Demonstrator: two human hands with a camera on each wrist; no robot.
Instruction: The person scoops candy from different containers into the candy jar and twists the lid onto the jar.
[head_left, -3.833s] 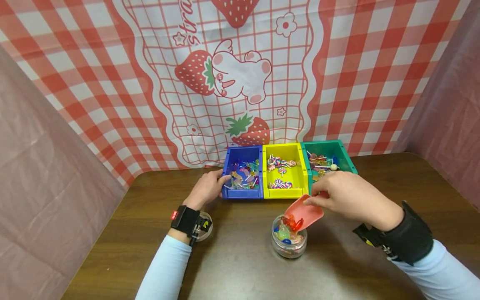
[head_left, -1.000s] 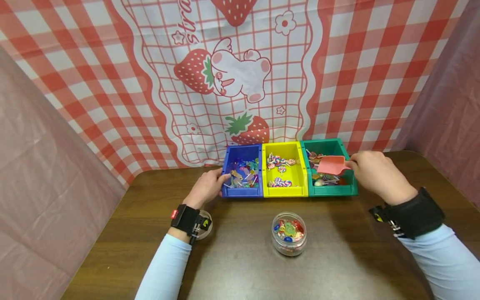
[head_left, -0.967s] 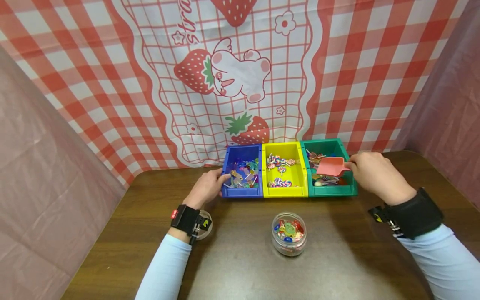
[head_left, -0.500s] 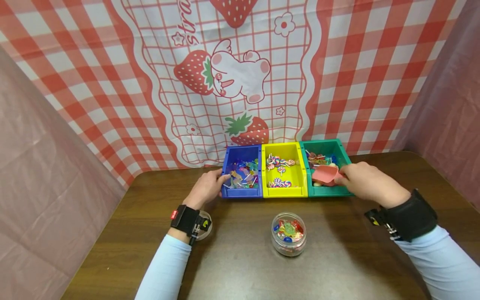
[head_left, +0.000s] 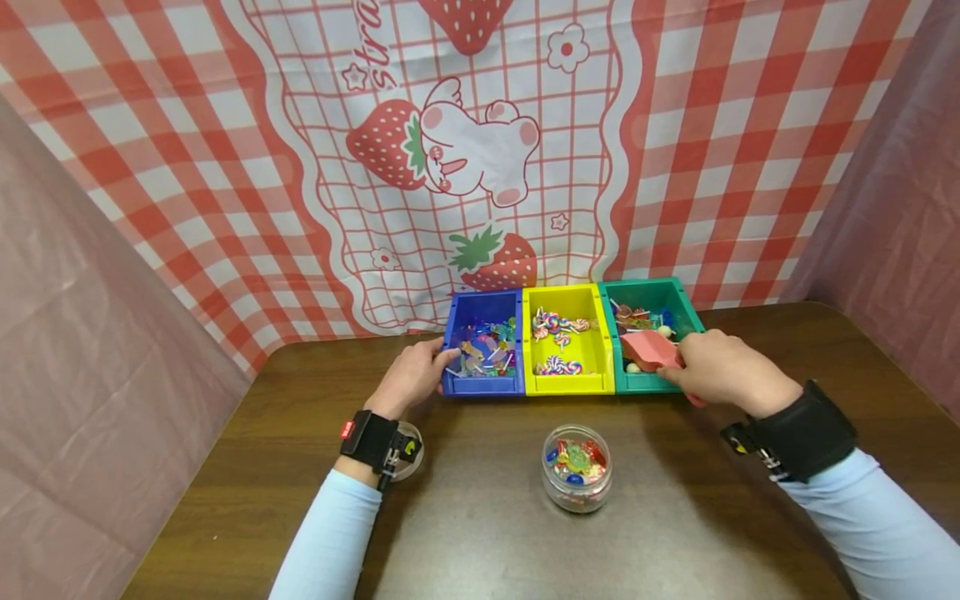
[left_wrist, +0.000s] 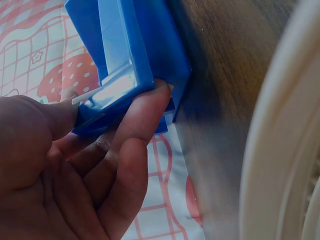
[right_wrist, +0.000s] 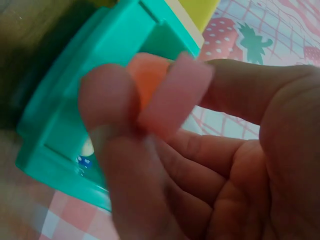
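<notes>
My right hand (head_left: 731, 371) pinches the handle of a pink scoop (head_left: 651, 348) between thumb and fingers. The scoop's blade is tilted inside the green bin (head_left: 648, 383), low among small lollipops and beads. At the left end of the row, my left hand (head_left: 408, 379) grips the side wall of the blue bin (head_left: 486, 387). In the left wrist view, its thumb lies over the rim and the fingers bend against the outside. A clear jar (head_left: 576, 496), partly filled with colourful candy-like pieces, stands uncovered in front of the bins. Whether the scoop carries anything is hard to see.
Between the blue and green bins sits a yellow bin (head_left: 570, 385) with swirl lollipops. A clear round lid-like piece (head_left: 408, 471) lies partly under my left wrist. Behind the wooden table (head_left: 480, 542) hangs a red checked cloth (head_left: 712, 167).
My right hand has moved the scoop from over the jar, where it tipped red pieces in, to the green bin. There it has lowered and tilted. My left hand has stayed put.
</notes>
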